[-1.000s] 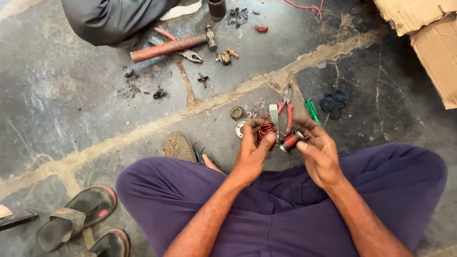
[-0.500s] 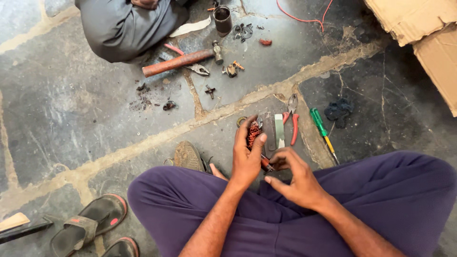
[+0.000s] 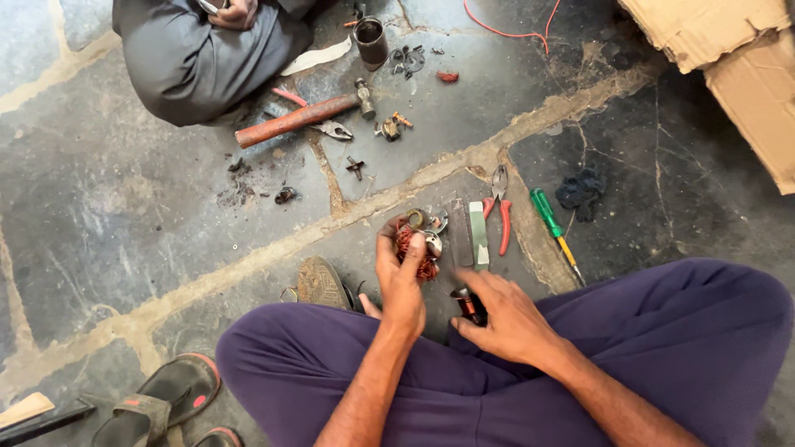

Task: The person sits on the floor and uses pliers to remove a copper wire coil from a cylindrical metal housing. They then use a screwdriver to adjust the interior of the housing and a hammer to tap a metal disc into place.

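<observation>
On stone floor before crossed legs, left hand (image 3: 400, 277) gripped copper-wire coil (image 3: 411, 248), fingers closed round it. Right hand (image 3: 509, 319) pinched small dark cylinder (image 3: 469, 305) at floor, just beside knee. Coil looked partly stripped, wire still wound; work seemed unfinished. Coil's long axis ran roughly upright in view, far end toward pliers (image 3: 501, 211), file (image 3: 478, 235), screwdriver (image 3: 548, 217).

Left hand (image 3: 400, 277) reaching forward above the purple-trousered lap, fingers curling shut around something, forearm bare, right hand (image 3: 507, 319) lying lower beside it over the lap, fingers spread, fingertips (image 3: 462, 323) pinching closed, palm facing down
</observation>
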